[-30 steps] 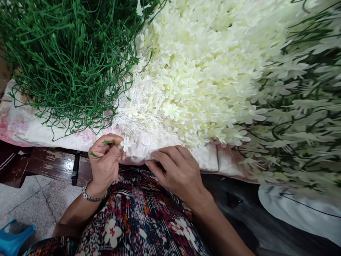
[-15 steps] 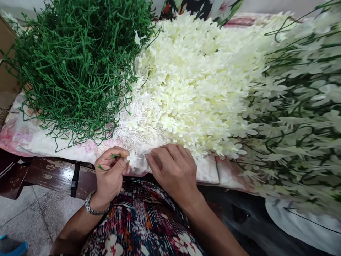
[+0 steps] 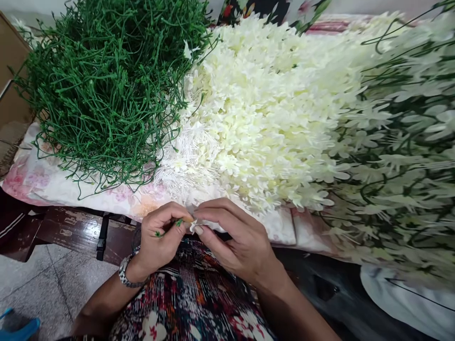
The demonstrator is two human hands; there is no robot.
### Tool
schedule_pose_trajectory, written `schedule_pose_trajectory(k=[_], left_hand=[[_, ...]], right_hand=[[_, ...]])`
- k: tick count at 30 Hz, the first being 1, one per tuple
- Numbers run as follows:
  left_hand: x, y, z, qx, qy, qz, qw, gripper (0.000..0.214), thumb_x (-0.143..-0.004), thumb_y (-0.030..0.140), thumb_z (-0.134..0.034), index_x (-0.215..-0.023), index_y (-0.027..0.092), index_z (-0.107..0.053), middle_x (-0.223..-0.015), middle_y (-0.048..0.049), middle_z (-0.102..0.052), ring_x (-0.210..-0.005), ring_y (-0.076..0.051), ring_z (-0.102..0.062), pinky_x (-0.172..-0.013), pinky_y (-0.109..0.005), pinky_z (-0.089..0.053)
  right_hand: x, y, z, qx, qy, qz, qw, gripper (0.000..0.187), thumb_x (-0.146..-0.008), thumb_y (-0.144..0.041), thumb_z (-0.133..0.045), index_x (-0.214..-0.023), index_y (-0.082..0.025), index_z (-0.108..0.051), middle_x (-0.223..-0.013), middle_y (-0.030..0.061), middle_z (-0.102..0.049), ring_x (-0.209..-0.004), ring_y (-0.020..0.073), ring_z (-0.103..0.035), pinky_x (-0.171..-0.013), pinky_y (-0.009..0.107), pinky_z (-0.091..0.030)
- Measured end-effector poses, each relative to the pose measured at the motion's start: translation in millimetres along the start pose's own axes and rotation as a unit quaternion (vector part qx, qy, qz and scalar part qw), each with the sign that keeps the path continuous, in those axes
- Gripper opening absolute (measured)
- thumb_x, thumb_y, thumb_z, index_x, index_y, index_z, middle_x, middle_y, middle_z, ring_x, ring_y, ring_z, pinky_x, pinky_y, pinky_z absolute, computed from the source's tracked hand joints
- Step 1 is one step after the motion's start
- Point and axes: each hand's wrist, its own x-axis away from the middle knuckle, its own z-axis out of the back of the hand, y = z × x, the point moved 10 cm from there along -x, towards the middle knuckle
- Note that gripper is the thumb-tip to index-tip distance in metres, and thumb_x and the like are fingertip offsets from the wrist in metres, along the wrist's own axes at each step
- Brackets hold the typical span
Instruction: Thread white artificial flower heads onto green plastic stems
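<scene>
My left hand [image 3: 161,237] is closed in a pinch on a green plastic stem [image 3: 179,222], whose bud tips poke out between the fingers. At its fingertips sits a small white artificial flower [image 3: 193,227]. My right hand [image 3: 245,241] meets it from the other side, thumb and forefinger pinched at the flower. Just beyond my hands lies a heap of thin white stamen threads [image 3: 190,154]. Farther left is a big tangle of green plastic stems [image 3: 103,99], and to the right of it a wide pile of cream-white petals [image 3: 273,104].
White flowers on green stems [image 3: 401,166] fill the right side, blurred near the edge. A floral cloth [image 3: 117,196] covers the work surface, above a worn wooden edge [image 3: 76,232]. A cardboard box [image 3: 12,61] stands at far left. Something blue [image 3: 23,329] lies on the tiled floor.
My right hand has come to the flower, its thumb and forefinger now at it. The left hand has shifted right and slightly down. The whole view has shifted slightly.
</scene>
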Motion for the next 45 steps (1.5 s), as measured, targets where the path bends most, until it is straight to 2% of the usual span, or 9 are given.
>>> schedule_pose_trajectory(k=[6,10,13,18,23,32,38,41,45], left_hand=[[0,0,-6.9,0.0,-0.047,0.015,0.999,0.005,-0.074,0.014,-0.057,-0.071,0.014,-0.06,-0.064,0.0001,-0.053,-0.058,-0.008,-0.047,-0.053,-0.019,-0.037],[0,1,-11.8,-0.038,-0.065,0.018,0.997,0.008,-0.077,0.016,-0.054,-0.074,0.013,-0.06,-0.066,-0.001,-0.054,-0.059,-0.008,-0.048,-0.055,-0.019,-0.039],[0,7,-14.7,-0.063,-0.068,-0.006,0.996,0.012,-0.08,0.016,-0.05,-0.08,0.014,-0.062,-0.068,-0.0018,-0.057,-0.062,-0.008,-0.051,-0.057,-0.02,-0.041],[0,14,-13.7,-0.089,-0.041,-0.05,0.994,0.018,-0.079,0.011,-0.05,-0.089,0.016,-0.064,-0.073,-0.0022,-0.063,-0.063,-0.008,-0.056,-0.057,-0.018,-0.045],[3,29,-20.3,-0.16,-0.052,-0.132,0.977,0.021,-0.076,0.006,-0.051,-0.092,0.013,-0.062,-0.07,-0.0023,-0.063,-0.061,-0.007,-0.054,-0.056,-0.018,-0.044],[12,34,-27.4,-0.304,-0.053,-0.205,0.929,0.025,-0.074,0.004,-0.049,-0.095,0.012,-0.059,-0.059,0.0007,-0.054,-0.052,-0.007,-0.043,-0.047,-0.02,-0.036],[15,35,-31.7,-0.396,-0.06,-0.23,0.887,0.026,-0.075,0.008,-0.049,-0.099,0.016,-0.057,-0.065,-0.0003,-0.057,-0.057,-0.01,-0.049,-0.054,-0.024,-0.041],[14,34,-30.8,-0.383,-0.064,-0.218,0.896,0.022,-0.076,0.009,-0.048,-0.095,0.016,-0.057,-0.067,-0.0009,-0.058,-0.061,-0.01,-0.051,-0.055,-0.024,-0.042],[13,29,-32.9,-0.336,-0.093,-0.191,0.917,0.019,-0.078,0.008,-0.045,-0.092,0.014,-0.057,-0.067,-0.0011,-0.056,-0.059,-0.009,-0.05,-0.052,-0.021,-0.042]], right_hand=[[2,11,-2,-0.074,-0.012,-0.017,0.997,0.01,-0.074,-0.011,-0.054,-0.084,-0.014,-0.056,-0.078,0.0038,-0.056,-0.075,0.0101,-0.054,-0.064,0.024,-0.046],[4,9,2,-0.043,0.007,-0.01,0.999,0.009,-0.073,-0.009,-0.054,-0.08,-0.015,-0.054,-0.072,0.0017,-0.055,-0.07,0.0096,-0.052,-0.061,0.024,-0.044],[9,12,3,-0.054,0.019,-0.023,0.998,0.01,-0.072,-0.007,-0.054,-0.078,-0.016,-0.053,-0.069,0.0,-0.054,-0.066,0.0086,-0.05,-0.059,0.022,-0.042],[16,29,9,-0.185,0.046,-0.104,0.976,0.009,-0.075,-0.009,-0.051,-0.077,-0.018,-0.051,-0.069,-0.0016,-0.052,-0.064,0.0078,-0.049,-0.056,0.022,-0.04],[14,27,12,-0.249,0.053,-0.115,0.96,0.007,-0.076,-0.011,-0.05,-0.077,-0.019,-0.051,-0.07,-0.0013,-0.052,-0.066,0.0092,-0.05,-0.058,0.024,-0.039],[17,25,14,-0.153,0.059,-0.097,0.982,0.009,-0.074,-0.009,-0.051,-0.076,-0.018,-0.051,-0.069,-0.0013,-0.05,-0.064,0.0088,-0.049,-0.057,0.024,-0.039],[20,2,19,0.012,0.087,0.019,0.996,0.021,-0.068,-0.004,-0.055,-0.085,-0.016,-0.051,-0.073,0.0015,-0.054,-0.069,0.0112,-0.052,-0.059,0.024,-0.043],[23,-1,15,0.044,0.085,0.042,0.995,0.024,-0.068,-0.005,-0.055,-0.089,-0.016,-0.051,-0.075,0.0026,-0.056,-0.071,0.0121,-0.054,-0.059,0.025,-0.045],[25,6,11,0.03,0.06,0.011,0.998,0.024,-0.07,-0.007,-0.054,-0.092,-0.017,-0.051,-0.076,0.0033,-0.058,-0.072,0.0124,-0.054,-0.061,0.025,-0.046]])
